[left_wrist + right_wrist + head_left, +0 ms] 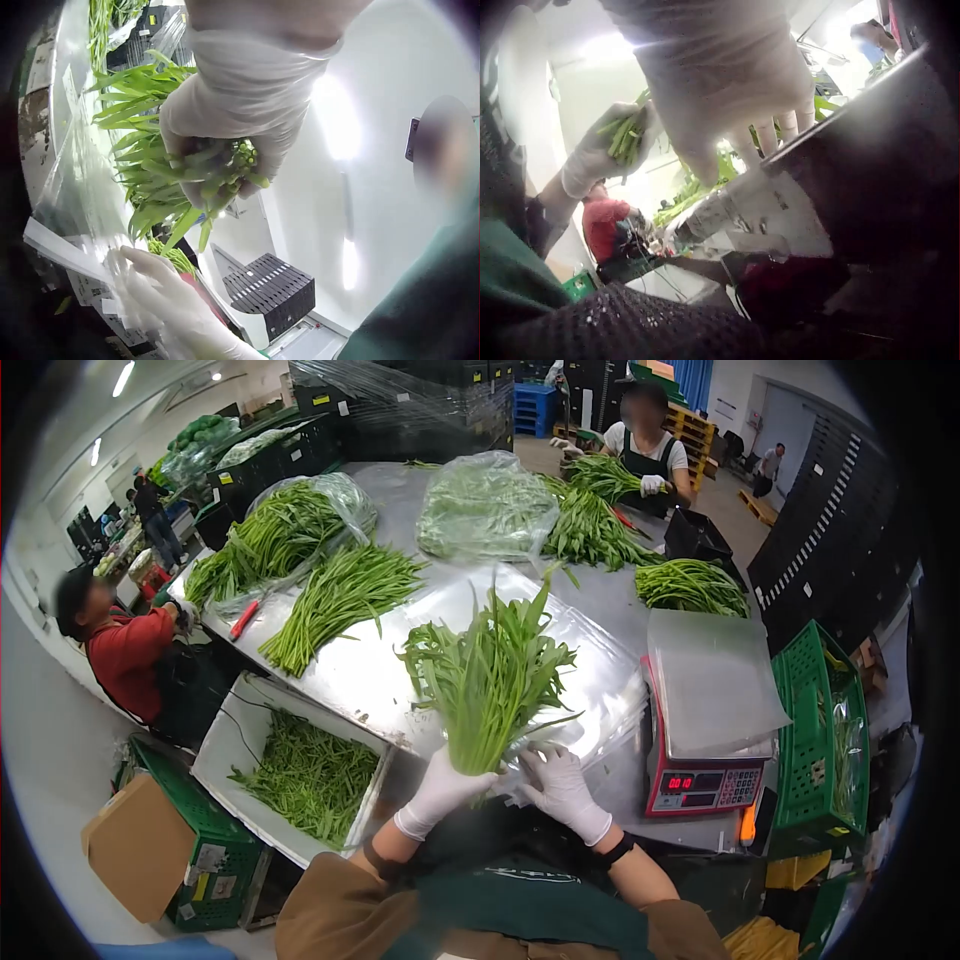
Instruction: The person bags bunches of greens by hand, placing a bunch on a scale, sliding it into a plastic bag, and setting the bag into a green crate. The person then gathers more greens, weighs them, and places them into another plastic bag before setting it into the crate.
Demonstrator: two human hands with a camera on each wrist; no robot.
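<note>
My gloved left hand (447, 788) grips a bunch of long-leaved water spinach (490, 675) round its stems, leaves pointing away from me. In the left wrist view the cut stem ends (246, 156) poke out of that fist. Close by on the right is my gloved right hand (562, 788), at the near edge of a stack of clear plastic bags (605, 660) lying on the metal table (385, 485). From the right wrist its fingers (763, 139) look extended, the thumb apart from them. The left wrist view has its fingertips against the clear film (97, 225).
A red scale (700, 788) stands at the right, beside a green crate (815, 790). More greens (345, 595) and a filled plastic bag (487, 510) lie farther back. A white bin (215, 755) of trimmings is at left. One person (130, 650) stands left, another (650, 450) across the table.
</note>
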